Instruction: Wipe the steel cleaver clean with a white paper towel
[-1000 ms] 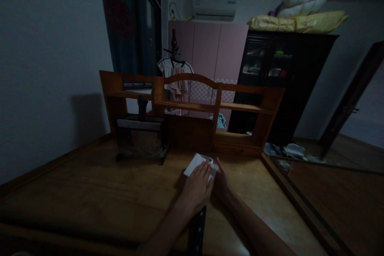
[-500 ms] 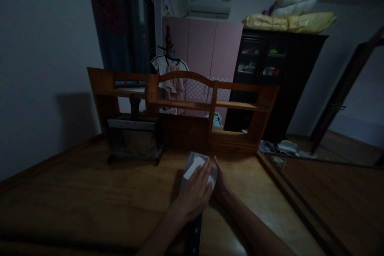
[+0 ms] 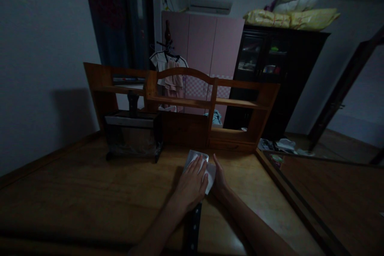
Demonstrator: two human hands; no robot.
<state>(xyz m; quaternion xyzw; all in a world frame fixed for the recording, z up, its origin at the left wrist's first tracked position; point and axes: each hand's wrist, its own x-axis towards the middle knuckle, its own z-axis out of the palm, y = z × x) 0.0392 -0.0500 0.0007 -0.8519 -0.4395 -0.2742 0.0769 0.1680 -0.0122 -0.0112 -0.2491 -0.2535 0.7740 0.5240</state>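
A pale, flat-topped box-like thing (image 3: 190, 155) is held just above or on the wooden desk, in the middle of the view. My left hand (image 3: 193, 178) lies over its top with fingers stretched and close together, pressing a white sheet like a tissue (image 3: 195, 157) against it. Most of that sheet is covered by the fingers. At the right side of the pale thing is my right hand (image 3: 220, 180), thumb pointing up, its other fingers hidden; it appears to steady that side. Below the left wrist, a dark strip with light dots (image 3: 194, 228) runs toward me.
The desk (image 3: 120, 192) carries a wooden shelf unit (image 3: 183, 106) along its back. A dark-framed object with an upright handle (image 3: 133, 132) stands at the back left. A raised wooden edge (image 3: 288, 196) borders the right. Beyond are pink wardrobes (image 3: 201, 44) and a dark cabinet (image 3: 279, 76).
My left hand has shifted slightly left and forward over the top, now covering the white sheet that stuck out before. The right hand stays nearly in place. The view has tilted a little.
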